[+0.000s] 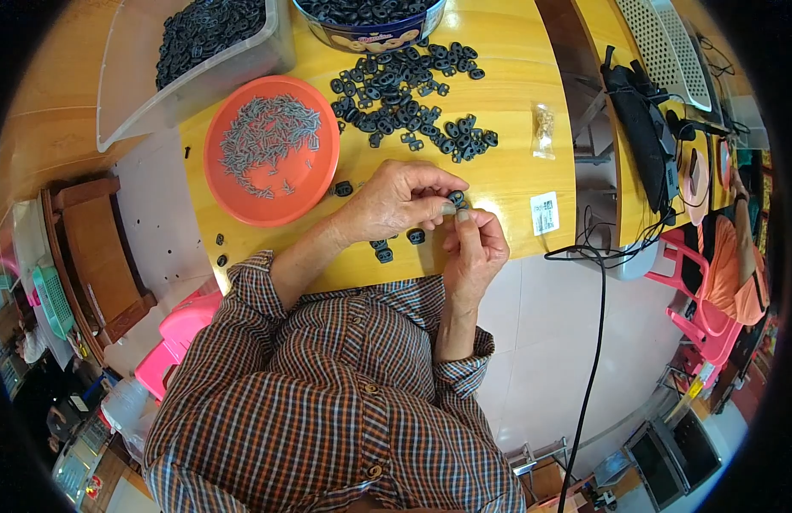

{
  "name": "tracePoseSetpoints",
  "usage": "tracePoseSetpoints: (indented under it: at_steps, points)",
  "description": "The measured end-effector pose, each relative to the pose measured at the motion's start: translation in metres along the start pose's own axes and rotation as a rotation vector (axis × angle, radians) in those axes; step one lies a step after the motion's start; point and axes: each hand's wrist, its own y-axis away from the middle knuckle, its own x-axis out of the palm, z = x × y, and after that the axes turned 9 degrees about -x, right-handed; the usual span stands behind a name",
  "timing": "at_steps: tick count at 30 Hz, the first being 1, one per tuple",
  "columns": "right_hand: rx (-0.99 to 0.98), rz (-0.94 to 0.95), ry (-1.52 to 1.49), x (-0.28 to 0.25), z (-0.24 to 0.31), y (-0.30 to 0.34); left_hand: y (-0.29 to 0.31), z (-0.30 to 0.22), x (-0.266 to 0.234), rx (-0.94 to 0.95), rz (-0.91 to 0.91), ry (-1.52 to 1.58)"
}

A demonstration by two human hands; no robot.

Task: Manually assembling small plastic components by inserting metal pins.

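Note:
Between the fingertips of both hands is a small black plastic piece, which looks like a cord lock. My left hand pinches it from the left with thumb and forefinger. From the right, the thumb and fingers of my right hand close on its lower side. Fingers cover much of it. Near my hands on the yellow table lie a few similar black pieces. A heap of black two-holed pieces spreads beyond them. Left of my left hand, an orange plate holds many small grey metal springs.
A clear plastic bin of black parts stands far left, beside a round blue tin of more. On the right lie a small clear packet and a white label. A black cable hangs past the table's right edge.

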Motion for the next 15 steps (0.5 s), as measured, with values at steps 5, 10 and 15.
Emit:
tracePoseSetpoints:
  at_steps: [5, 10, 15]
  points:
    - [0.000, -0.007, 0.015, -0.0004, 0.0000, 0.0004, 0.0005, -0.0030, -0.0003, 0.008, 0.003, -0.102]
    - [0.019, -0.036, 0.009, -0.0004, -0.0014, 0.0005, -0.0002, -0.0006, 0.0005, 0.046, -0.006, -0.112]
    - [0.033, -0.031, 0.022, 0.0007, 0.0020, 0.0007, 0.0001, -0.0028, -0.0001, 0.036, 0.002, -0.119]
